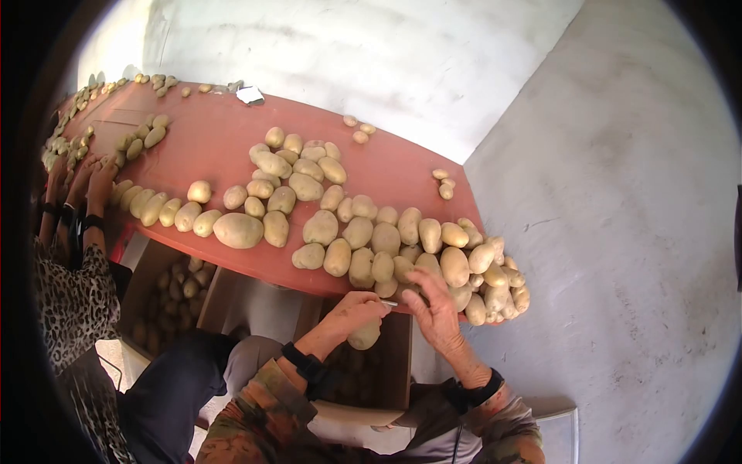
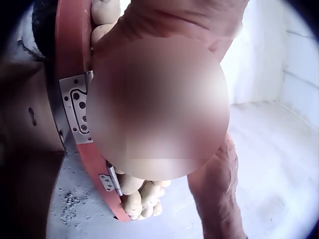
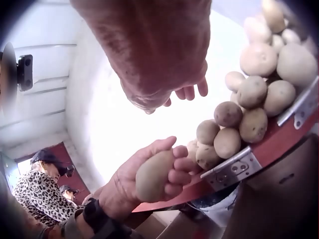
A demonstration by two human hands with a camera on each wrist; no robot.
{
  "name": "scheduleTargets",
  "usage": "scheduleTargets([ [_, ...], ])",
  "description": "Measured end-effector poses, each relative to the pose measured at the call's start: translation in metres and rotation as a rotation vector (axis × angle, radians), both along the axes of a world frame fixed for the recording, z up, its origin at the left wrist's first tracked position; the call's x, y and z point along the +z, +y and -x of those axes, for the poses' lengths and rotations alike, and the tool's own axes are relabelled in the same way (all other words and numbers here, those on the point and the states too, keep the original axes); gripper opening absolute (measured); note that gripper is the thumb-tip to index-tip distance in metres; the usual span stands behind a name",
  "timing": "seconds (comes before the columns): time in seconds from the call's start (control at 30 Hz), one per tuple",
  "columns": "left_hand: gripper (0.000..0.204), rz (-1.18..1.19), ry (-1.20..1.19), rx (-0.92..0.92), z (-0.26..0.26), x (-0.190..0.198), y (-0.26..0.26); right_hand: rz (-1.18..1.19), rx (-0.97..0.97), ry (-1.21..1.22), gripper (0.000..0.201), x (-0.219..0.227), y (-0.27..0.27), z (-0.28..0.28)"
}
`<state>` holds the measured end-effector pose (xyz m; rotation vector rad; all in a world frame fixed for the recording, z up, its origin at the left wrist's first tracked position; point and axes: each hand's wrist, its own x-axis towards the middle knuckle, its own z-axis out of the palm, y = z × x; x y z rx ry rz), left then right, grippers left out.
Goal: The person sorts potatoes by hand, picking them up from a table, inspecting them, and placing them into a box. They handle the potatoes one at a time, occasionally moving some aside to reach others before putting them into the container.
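Note:
My left hand [image 1: 357, 313] holds a pale potato [image 1: 363, 334] just off the front edge of the red table [image 1: 255, 267]. In the right wrist view that potato [image 3: 154, 177] lies against the palm, the fingers [image 3: 180, 177] curled up along its side. My right hand [image 1: 435, 313] is raised beside it at the table edge, holding nothing, its fingers loosely bent. Right behind both hands are the piled potatoes [image 1: 454, 265]. A large blurred patch covers the middle of the left wrist view.
Below the table stand an open box [image 1: 406, 363] under my hands and another box of potatoes [image 1: 202, 309] to the left. Another person in a leopard-print sleeve [image 1: 77, 286] works at left. A metal latch [image 3: 232, 169] sits on the table edge. More potatoes [image 1: 301, 166] spread behind.

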<state>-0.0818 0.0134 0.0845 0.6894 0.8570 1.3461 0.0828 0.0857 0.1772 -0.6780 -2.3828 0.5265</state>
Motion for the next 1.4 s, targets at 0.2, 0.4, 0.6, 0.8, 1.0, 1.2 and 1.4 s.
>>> scheduleTargets([
  [0.2,0.022,-0.103,0.659,0.097,-0.011,-0.015,0.006,-0.13,0.024,-0.018,0.031,0.006,0.024,0.009],
  [0.4,0.026,-0.132,0.826,0.02,-0.017,-0.006,0.0,-0.151,0.044,-0.096,0.033,0.012,0.032,0.024],
  [0.6,0.024,-0.207,0.883,0.023,-0.023,-0.017,0.005,-0.152,0.103,-0.319,0.043,0.018,0.065,0.061],
  [0.8,0.021,-0.123,1.015,-0.087,-0.024,-0.004,0.0,-0.152,0.163,-0.493,0.043,0.027,0.102,0.116],
  [1.0,0.024,-0.141,1.213,-0.039,-0.023,-0.002,-0.002,-0.166,0.142,-0.721,0.04,0.011,0.139,0.16],
  [1.2,0.024,-0.258,1.093,-0.011,-0.019,-0.005,0.0,-0.031,0.1,-0.817,0.049,0.006,0.158,0.193],
  [1.4,0.023,-0.3,1.027,0.04,-0.012,0.006,-0.002,-0.037,0.113,-0.897,0.051,-0.008,0.172,0.204],
])
